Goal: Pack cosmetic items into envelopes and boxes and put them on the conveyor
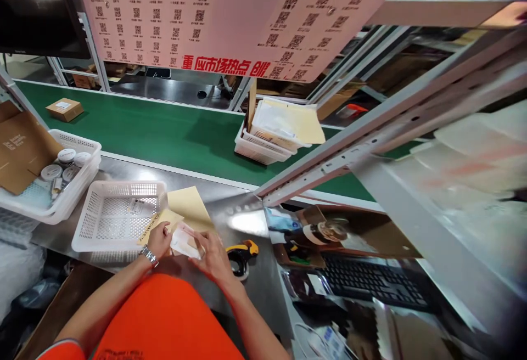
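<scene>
My left hand (160,239), with a metal watch on its wrist, has its fingers curled closed at the edge of a yellow padded mailer (151,227) with dark print. My right hand (212,254) grips a small white packet (185,242), thumb and fingers on its right side. The packet lies between both hands, its left edge close to my left fingers. Behind them, a larger plain yellow envelope (190,205) rests on the metal bench. Left of the hands stands a white perforated basket (88,212) with a small labelled item (140,207) inside.
A yellow-and-black tape dispenser (242,256) sits right of my right hand. Another basket (66,206) at left holds white-lidded jars (51,172) and cardboard. Beyond runs a green conveyor (173,135) with a small box (65,108) and a loaded basket (263,154). A keyboard (370,280) lies right.
</scene>
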A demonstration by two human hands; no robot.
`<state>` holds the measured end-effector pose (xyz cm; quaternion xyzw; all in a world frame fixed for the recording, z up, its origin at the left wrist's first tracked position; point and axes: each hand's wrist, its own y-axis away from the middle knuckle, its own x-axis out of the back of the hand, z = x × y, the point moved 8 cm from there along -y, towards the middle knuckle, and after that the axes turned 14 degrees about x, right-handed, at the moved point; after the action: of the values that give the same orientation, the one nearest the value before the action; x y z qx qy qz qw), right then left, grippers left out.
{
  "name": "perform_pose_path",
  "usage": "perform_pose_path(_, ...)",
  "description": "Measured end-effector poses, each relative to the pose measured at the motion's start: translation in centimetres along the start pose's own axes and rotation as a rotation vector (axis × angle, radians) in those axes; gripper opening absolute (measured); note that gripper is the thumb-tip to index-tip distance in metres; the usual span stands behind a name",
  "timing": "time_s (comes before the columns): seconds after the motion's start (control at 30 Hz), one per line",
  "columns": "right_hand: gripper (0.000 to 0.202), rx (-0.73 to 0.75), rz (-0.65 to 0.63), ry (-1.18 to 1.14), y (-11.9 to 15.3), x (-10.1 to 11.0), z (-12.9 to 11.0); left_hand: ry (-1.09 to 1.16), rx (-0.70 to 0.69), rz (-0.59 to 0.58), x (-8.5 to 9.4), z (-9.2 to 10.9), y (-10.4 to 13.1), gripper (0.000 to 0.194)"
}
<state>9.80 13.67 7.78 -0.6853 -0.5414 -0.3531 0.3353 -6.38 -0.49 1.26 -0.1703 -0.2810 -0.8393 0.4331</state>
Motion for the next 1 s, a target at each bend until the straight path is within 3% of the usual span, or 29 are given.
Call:
perform_pose_path(0.17, 0.075, -0.016, -0.053, 0.069, -0.1, -0.3, -0.7, -0.074, -0.154, 0.016, -0.2, 1.2, 0.8, 0.035)
perform_pose_path(0.4, 0.074, -0.026, -0.022, 0.063, -0.3, -0.4, -2.1, -0.239, -0.339, 0.024, -0.5, 3.1, 2.0, 0.030)
perform_pose_path(0.6, 0.077, -0.050, 0.024, 0.024, -0.7, -1.0, -1.2, -0.322, -0.436, -0.075, -1.1, 5.4, 3.9, 0.030)
perform_pose_path(0.8, 0.119, -0.138, 0.227, 0.038, -0.1, -1.9, 0.5, -0.376, -0.484, -0.198, -2.4, 7.2, 5.4, 0.035)
perform_pose_path(1.0, 0.109, -0.205, 0.176, 0.010, 0.1, -2.6, 0.1, -0.382, -0.525, -0.299, -3.9, 8.2, 6.1, 0.035)
